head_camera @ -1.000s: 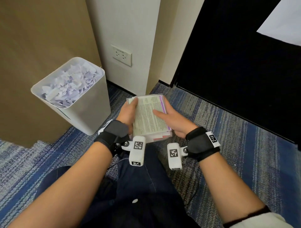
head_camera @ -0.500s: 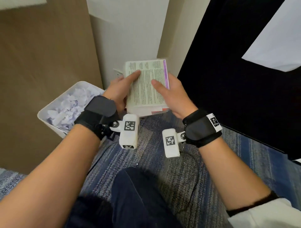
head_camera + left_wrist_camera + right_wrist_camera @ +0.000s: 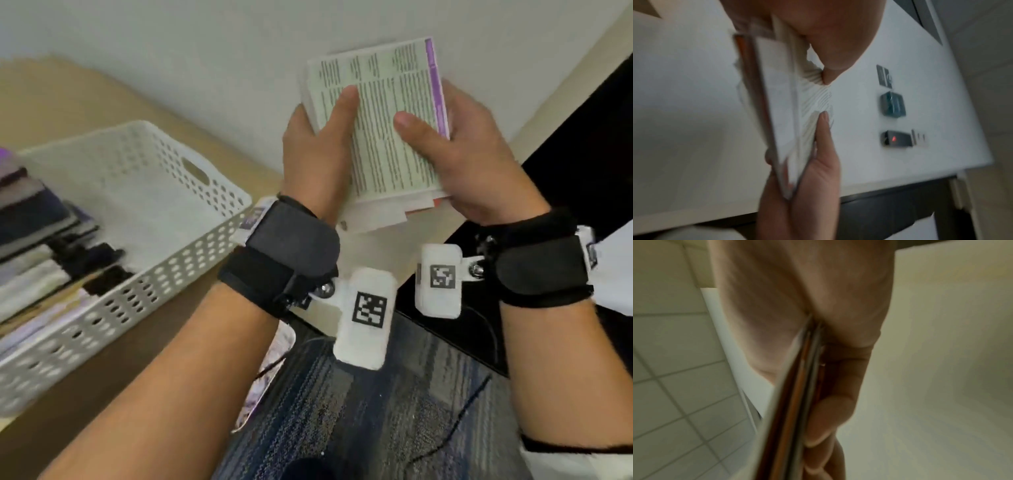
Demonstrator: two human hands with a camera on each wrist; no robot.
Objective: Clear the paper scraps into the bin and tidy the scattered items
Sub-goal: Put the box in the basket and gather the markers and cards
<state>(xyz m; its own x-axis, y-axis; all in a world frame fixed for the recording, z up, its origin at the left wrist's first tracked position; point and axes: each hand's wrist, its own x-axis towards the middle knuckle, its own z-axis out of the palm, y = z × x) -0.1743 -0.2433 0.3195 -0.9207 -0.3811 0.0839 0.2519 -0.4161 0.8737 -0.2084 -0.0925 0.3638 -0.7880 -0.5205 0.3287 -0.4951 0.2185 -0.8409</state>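
A stack of printed booklets, pale green on top with a purple edge, is held up in front of the white wall. My left hand grips its left side, thumb on the top page. My right hand grips the right side, thumb across the text. The left wrist view shows the booklets edge-on, their pages fanned between thumb and fingers. In the blurred right wrist view the booklets are clamped between palm and fingers. To the left a white perforated basket stands on a wooden surface.
Folded dark and light items fill the basket's left end; its right part is bare. Striped blue carpet lies below, with a dark panel at the right. A sliver of scrap paper shows under my left forearm.
Both hands have raised the booklets from near the floor to in front of the wall. The view has lifted: the bin of scraps is gone from sight and the basket has appeared.
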